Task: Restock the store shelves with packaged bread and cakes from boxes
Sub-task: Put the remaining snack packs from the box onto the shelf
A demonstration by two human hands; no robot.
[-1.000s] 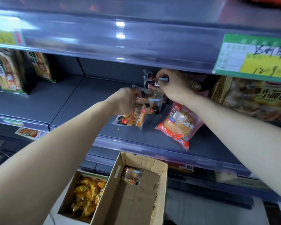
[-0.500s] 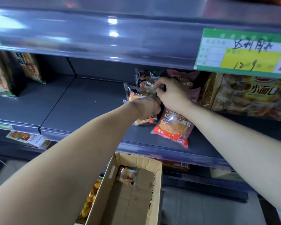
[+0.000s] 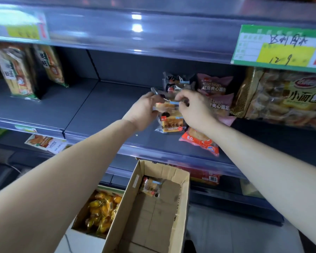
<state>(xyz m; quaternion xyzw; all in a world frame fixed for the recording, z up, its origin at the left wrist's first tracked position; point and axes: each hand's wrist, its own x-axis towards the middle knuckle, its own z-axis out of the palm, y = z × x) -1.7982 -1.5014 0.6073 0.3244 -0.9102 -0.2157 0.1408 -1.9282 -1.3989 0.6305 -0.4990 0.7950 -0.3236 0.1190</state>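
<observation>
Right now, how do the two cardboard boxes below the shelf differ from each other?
The brown box holds only one bread packet, while the left box is full of yellow packets. The bare bottom of the brown box shows; that of the left box is hidden. The brown box partly covers the left box. Both stand open at the top.

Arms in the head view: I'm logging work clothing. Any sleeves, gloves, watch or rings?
No sleeve shows; both arms are bare to the frame edge. The left hand and the right hand wear no gloves, and no watch or band shows at either wrist. No ring is visible, though some fingers are hidden.
</observation>
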